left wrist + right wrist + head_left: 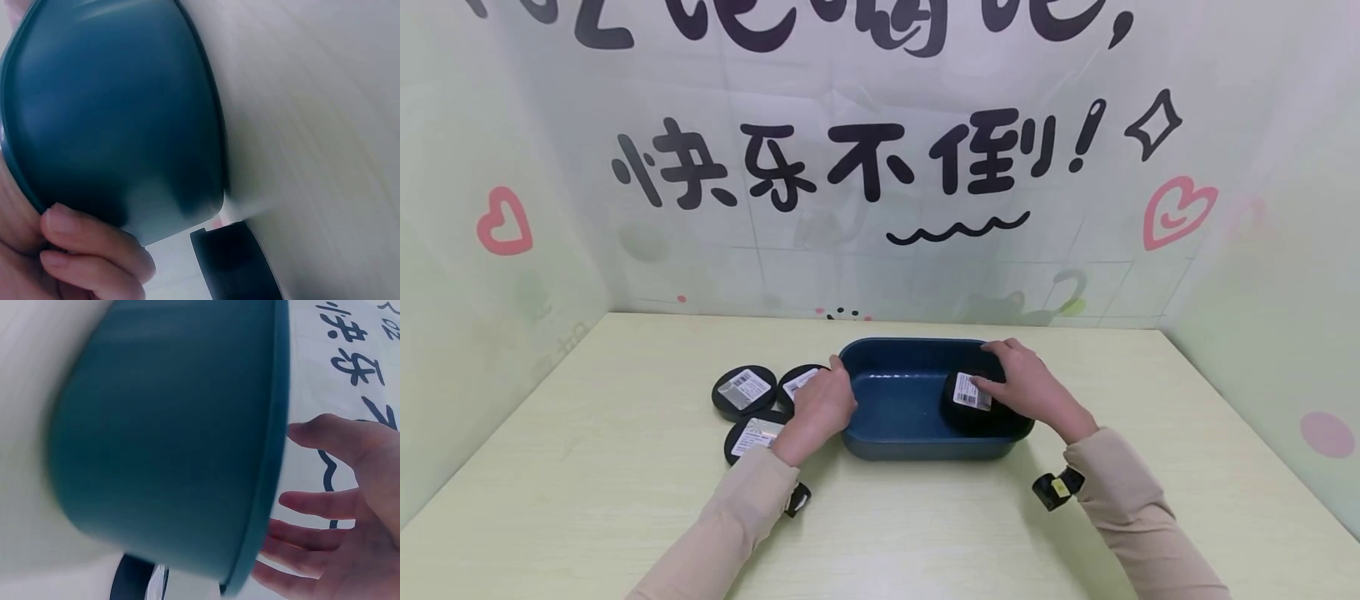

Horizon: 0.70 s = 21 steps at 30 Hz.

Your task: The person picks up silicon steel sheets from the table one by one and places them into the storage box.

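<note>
Left fingers (pixel 94 240) clamped on blue tub (pixel 891 404), right fingers (pixel 319 504) spread over black disc (pixel 966 408)

A booth-like workspace: pale table (pixel 917 517), printed backdrop (pixel 820 237) on three sides.

And here's a pale, wood-grained table (pixel 925 533), running right back to a light green-grey wall (pixel 850 279)! Big black writing (pixel 872 171) strides across it, wavy line (pixel 958 229) underneath, star (pixel 1138 129) to the right! Pink heart (pixel 492 223) at left, second heart (pixel 1174 220) at right, soft light throughout!
</note>
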Each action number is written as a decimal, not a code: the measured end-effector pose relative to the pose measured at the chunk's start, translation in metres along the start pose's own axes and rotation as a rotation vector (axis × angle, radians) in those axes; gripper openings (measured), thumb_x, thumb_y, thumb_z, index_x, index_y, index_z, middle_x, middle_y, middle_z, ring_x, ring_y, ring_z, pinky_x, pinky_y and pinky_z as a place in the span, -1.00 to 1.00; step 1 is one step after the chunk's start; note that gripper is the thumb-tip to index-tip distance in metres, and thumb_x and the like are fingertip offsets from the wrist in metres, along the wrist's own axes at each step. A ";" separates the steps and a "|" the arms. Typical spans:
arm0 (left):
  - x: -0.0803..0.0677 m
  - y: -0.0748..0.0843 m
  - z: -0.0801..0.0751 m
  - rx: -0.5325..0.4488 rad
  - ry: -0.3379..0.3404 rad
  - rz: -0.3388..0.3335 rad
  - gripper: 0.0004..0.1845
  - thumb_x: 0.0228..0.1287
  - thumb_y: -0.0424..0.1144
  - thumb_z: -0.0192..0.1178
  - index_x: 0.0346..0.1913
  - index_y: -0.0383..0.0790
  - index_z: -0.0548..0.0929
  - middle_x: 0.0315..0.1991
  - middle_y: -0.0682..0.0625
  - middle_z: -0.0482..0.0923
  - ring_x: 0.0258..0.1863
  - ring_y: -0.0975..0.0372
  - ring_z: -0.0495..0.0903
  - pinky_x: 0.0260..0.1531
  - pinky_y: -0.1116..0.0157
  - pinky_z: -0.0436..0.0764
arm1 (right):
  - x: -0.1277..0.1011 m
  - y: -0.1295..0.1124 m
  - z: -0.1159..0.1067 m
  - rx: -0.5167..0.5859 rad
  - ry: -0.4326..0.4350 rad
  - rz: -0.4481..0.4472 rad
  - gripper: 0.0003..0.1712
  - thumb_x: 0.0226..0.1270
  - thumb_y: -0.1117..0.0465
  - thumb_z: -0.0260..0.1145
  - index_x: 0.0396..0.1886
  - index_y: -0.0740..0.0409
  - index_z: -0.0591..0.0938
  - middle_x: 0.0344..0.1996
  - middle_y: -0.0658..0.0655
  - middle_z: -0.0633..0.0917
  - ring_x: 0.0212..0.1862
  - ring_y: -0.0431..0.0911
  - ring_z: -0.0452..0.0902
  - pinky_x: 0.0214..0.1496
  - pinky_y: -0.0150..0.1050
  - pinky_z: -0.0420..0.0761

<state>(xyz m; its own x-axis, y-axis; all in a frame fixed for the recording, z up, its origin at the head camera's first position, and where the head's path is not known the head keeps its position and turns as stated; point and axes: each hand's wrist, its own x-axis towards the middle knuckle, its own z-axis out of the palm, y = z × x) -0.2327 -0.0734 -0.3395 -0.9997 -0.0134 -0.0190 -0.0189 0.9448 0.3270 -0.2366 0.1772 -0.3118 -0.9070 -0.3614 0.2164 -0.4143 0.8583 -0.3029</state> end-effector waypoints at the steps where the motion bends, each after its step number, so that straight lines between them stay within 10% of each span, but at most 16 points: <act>1: 0.000 0.000 0.000 0.000 0.002 0.002 -0.33 0.13 -0.27 0.11 0.25 -0.52 0.14 -0.25 -0.31 0.53 -0.49 0.09 0.49 -0.63 0.20 0.45 | 0.000 0.002 -0.001 0.005 0.014 -0.002 -0.46 0.13 0.19 0.26 0.00 0.50 0.43 -0.09 0.44 0.48 -0.06 0.23 0.42 -0.01 0.05 0.38; 21: 0.000 0.000 0.001 0.011 -0.002 -0.002 -0.33 0.14 -0.28 0.10 0.26 -0.51 0.13 -0.26 -0.31 0.52 -0.52 0.11 0.47 -0.64 0.21 0.44 | -0.009 0.050 -0.009 0.015 0.153 0.069 -0.60 0.14 0.36 0.13 -0.07 0.58 0.41 -0.26 0.50 0.51 -0.19 0.27 0.43 -0.13 0.10 0.38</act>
<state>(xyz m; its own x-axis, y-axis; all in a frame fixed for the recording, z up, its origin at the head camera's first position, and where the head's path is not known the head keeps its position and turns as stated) -0.2325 -0.0733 -0.3401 -0.9996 -0.0149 -0.0220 -0.0211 0.9482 0.3169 -0.2481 0.2267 -0.3209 -0.9114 -0.2411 0.3335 -0.3538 0.8731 -0.3355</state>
